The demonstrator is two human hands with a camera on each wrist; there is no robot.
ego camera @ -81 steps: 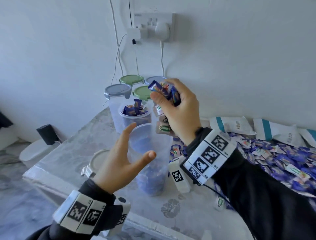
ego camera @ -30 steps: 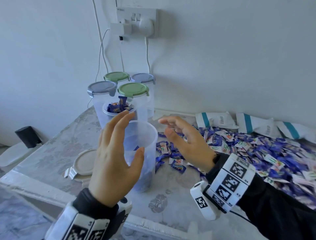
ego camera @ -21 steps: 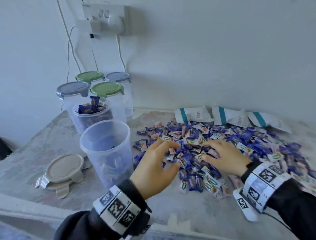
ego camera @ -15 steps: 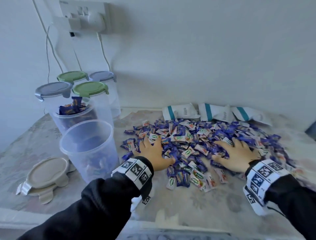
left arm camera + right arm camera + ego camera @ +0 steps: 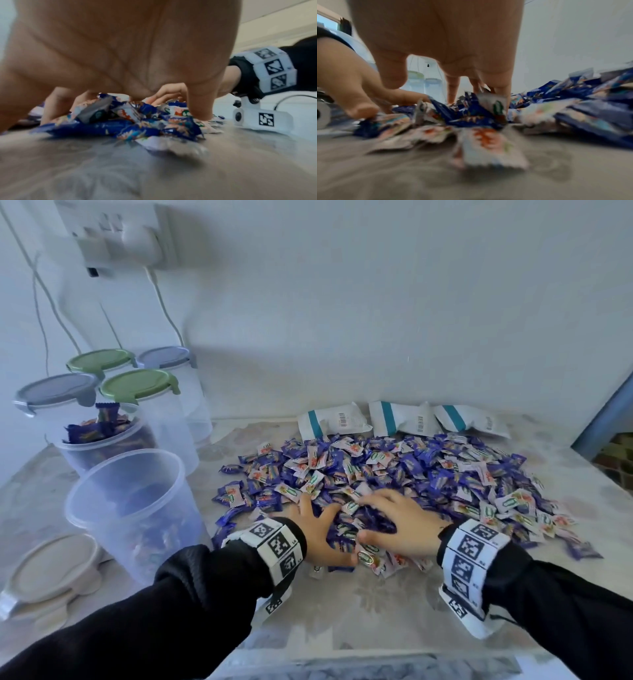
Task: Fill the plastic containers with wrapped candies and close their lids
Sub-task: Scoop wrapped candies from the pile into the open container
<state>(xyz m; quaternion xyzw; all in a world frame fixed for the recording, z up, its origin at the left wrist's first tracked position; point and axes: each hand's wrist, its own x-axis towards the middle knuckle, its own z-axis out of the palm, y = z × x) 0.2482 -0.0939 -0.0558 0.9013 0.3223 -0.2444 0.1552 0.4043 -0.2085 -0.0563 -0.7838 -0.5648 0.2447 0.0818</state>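
Atop the candies [image 5: 394, 474] (wrapper print unreadable), left hand [image 5: 317, 530] and right hand [image 5: 404, 523], fingers spread.

Left hand [image 5: 317, 530] and right hand [image 5: 400, 523] lie palm-down side by side, fingers [image 5: 373, 500] spread and bent.

Wall socket [image 5: 113, 231], perhaps chargers plugged in.

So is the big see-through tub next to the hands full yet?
Not yet. The open tub stands upright, candies showing only low down through its wall; its lid lies off beside it.
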